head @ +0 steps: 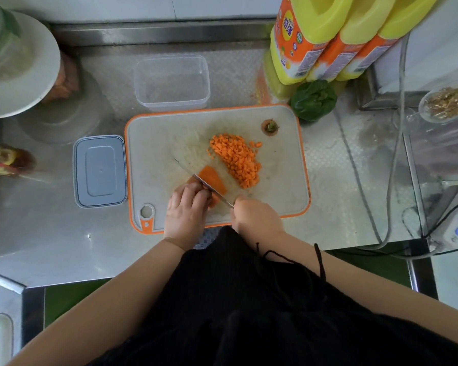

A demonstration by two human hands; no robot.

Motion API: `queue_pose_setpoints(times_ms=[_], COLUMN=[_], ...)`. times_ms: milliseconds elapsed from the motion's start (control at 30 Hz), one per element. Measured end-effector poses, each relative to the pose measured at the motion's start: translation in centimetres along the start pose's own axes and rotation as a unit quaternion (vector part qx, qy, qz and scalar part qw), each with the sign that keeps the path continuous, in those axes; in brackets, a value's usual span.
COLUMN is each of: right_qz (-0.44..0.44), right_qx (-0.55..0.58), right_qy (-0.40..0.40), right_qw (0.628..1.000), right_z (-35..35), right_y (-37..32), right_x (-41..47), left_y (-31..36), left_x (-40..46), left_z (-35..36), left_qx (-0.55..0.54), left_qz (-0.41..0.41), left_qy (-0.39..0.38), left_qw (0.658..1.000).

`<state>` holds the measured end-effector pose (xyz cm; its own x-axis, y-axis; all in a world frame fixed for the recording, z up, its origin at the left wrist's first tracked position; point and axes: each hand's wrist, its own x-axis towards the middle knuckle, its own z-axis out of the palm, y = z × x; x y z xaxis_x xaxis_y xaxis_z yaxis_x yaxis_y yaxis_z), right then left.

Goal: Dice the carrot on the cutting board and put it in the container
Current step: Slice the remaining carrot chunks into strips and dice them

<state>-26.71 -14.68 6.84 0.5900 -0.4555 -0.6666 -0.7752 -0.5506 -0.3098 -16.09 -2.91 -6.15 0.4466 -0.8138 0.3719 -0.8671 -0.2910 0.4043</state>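
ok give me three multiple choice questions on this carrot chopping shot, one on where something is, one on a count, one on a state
1. Where does the grey lid lie?
A. left of the cutting board
B. on the container
C. on the board

2. How many yellow-capped bottles stand at the back right?
A. one
B. three
C. five

3. The clear container is:
A. full of carrot
B. lidded
C. open and empty

Answers: 1 A, it lies flat on the steel counter beside the board. 2 B, three caps show side by side. 3 C, the diced carrot is piled on the board.

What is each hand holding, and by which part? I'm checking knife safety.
Right hand grips the knife by its handle, hidden in the grip. Left hand holds the carrot at its near end.
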Motion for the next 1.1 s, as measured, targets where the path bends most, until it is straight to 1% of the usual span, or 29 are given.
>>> queue_pose_setpoints(times_ms=[200,333,467,567,867,967,1100], right_qz=[0.009,0.024,0.020,0.019,0.025,0.027,0.038], right_qx=[-0.013,-0.026,-0.023,-0.015,-0.023,-0.009,-0.012], right_qy=[-0.013,-0.041,-0.023,-0.030,-0.033,-0.030,-0.060], right_qw=[1.000,0.999,0.999,0.999,0.999,0.999,0.997], right_z=[-0.9,-1.2,-1.5,-1.7,-1.3,-0.9,-0.5], right_y=[-0.8,-1.3,-2.0,-2.2,-2.1,-1.8,-0.1], right_x=[-0.7,-0.1,0.6,1.3,2.7,2.7,1.7], left_y=[-0.1,-0.4,-0.5,-0.3,-0.2,-0.3,-0.4], left_x=[0.0,-0.2,-0.2,-0.2,0.1,0.1,-0.1], left_z=[0.2,0.6,0.8,0.6,0.4,0.3,0.2], left_qx=[-0.005,0.000,0.004,-0.002,-0.011,-0.014,-0.004], left_qz=[-0.011,-0.002,-0.004,-0.006,0.003,0.005,0.001], left_qy=[0.004,0.005,-0.002,-0.002,0.004,-0.002,-0.013], left_qw=[1.000,1.000,1.000,1.000,1.000,1.000,1.000])
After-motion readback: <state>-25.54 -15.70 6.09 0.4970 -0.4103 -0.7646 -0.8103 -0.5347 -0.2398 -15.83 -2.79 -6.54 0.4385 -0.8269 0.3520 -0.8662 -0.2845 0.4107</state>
